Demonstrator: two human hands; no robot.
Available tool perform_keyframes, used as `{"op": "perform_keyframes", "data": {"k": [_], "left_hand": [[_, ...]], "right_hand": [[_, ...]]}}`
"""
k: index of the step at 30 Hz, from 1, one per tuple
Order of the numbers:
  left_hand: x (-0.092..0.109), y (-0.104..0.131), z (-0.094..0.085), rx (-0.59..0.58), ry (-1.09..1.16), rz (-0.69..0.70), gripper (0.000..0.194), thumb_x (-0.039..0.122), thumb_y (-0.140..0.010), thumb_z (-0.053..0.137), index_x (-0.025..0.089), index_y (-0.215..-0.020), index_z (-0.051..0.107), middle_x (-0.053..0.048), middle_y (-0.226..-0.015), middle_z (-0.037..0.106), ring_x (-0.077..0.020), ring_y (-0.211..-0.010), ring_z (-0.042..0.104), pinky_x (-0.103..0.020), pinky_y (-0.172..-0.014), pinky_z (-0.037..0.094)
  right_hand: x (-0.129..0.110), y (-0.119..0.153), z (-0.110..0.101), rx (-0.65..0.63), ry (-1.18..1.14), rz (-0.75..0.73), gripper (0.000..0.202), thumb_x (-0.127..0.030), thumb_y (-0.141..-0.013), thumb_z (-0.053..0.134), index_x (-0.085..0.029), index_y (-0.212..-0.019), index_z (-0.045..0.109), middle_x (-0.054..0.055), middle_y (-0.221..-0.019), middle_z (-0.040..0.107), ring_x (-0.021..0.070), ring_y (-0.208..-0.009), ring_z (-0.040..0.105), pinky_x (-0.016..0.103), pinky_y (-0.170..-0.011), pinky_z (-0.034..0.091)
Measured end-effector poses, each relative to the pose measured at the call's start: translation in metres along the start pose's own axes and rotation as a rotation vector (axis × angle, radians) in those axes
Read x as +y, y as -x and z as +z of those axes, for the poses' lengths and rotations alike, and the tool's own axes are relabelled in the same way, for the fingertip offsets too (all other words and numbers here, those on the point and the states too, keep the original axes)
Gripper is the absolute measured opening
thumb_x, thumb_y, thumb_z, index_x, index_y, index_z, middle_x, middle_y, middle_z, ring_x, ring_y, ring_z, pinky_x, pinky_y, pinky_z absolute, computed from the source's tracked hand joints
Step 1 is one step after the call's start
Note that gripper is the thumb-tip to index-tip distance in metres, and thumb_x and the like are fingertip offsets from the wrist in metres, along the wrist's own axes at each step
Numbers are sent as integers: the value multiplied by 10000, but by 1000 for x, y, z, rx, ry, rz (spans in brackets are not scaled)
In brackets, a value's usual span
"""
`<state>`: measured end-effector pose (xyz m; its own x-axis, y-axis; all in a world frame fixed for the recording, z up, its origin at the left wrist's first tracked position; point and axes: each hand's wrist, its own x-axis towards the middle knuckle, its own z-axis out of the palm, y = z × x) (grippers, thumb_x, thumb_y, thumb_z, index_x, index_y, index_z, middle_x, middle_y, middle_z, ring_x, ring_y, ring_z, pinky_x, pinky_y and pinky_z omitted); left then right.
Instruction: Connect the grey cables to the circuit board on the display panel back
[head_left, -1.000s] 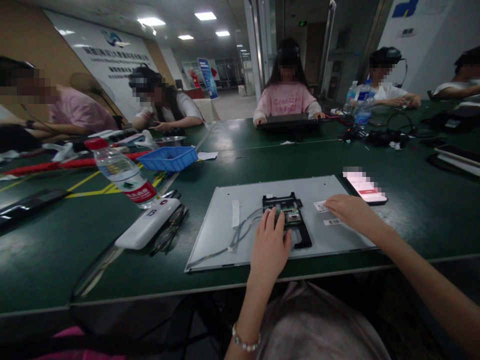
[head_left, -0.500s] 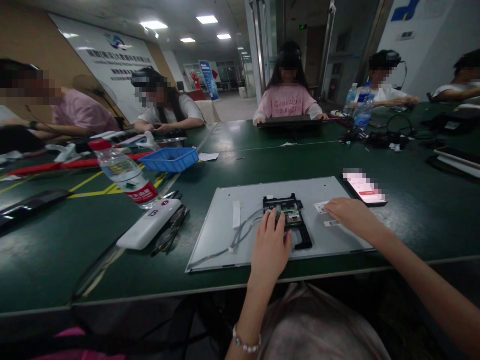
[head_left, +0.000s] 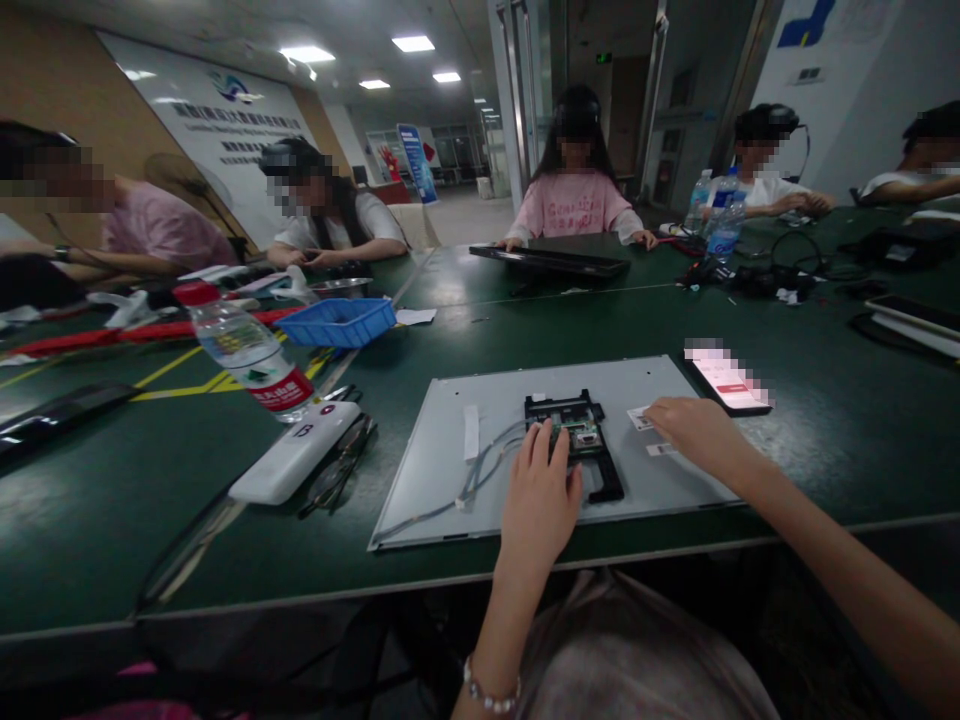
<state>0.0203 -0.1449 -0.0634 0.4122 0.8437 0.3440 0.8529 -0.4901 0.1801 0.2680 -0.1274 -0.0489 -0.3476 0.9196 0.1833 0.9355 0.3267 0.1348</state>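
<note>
A flat grey display panel lies back side up on the table before me. On its middle sits a black plastic bracket with a green circuit board. My left hand rests over the bracket's left side, fingers stretched out and touching the board. Thin grey cables run from there to the panel's lower left corner. At the panel's right, my right hand is closed, fingers pressed together by a white label; whatever they may hold is hidden. A second label lies just below.
A lit phone lies right of the panel. To the left are a white power bank, eyeglasses, a water bottle and a blue tray. Across the table a person holds a dark flat screen; several others sit around.
Across the table, the dark screen has shifted to the left and tilted in the person's hands. My two hands and the panel stay almost the same, with a slight camera shift.
</note>
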Motion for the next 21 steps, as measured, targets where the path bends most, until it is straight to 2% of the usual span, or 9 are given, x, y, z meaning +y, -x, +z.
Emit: {"op": "perform_keyframes", "data": {"k": [3,7,11,14,18,21], "left_hand": [[0,0,0,3,-4,4,453,269,-928,444,139,-1361,424,-123,-1465,384,-275,-1385,291,-439,-1120,323],[-1,0,1,12,-9,2,445,255,-922,449,150,-1355,431,-113,-1464,388,-276,-1382,300,-441,-1112,337],[-3,0,2,14,-13,2,445,243,-918,453,150,-1353,429,-113,-1462,390,-283,-1378,306,-452,-1106,344],[-3,1,2,22,-16,9,443,245,-923,447,150,-1355,423,-117,-1467,381,-286,-1389,285,-462,-1103,342],[-1,0,0,33,-34,36,426,234,-924,447,155,-1342,434,-118,-1472,376,-282,-1402,258,-489,-1109,318],[3,-3,-3,23,-43,107,404,194,-921,438,177,-1324,451,-93,-1456,410,-257,-1393,284,-491,-1118,302]], "right_hand": [[3,-11,-4,108,-45,14,213,-112,-897,462,-152,-957,662,97,-945,696,214,-838,658,290,-674,459],[9,-40,-19,294,-111,45,227,-177,-928,451,-157,-1013,661,92,-987,702,212,-884,651,293,-715,468],[4,-56,-21,385,-194,27,234,-215,-936,459,-159,-1010,673,93,-1018,704,213,-920,645,311,-768,478],[-10,-45,-9,389,-260,-5,219,-217,-928,483,-162,-999,683,86,-1036,704,215,-934,642,325,-800,482],[-27,-15,8,296,-301,-42,188,-169,-900,519,-182,-991,684,63,-1029,704,211,-934,641,327,-807,485],[-36,-2,14,237,-313,-35,185,-155,-891,531,-200,-989,682,47,-1002,709,205,-898,650,321,-791,489]]}}
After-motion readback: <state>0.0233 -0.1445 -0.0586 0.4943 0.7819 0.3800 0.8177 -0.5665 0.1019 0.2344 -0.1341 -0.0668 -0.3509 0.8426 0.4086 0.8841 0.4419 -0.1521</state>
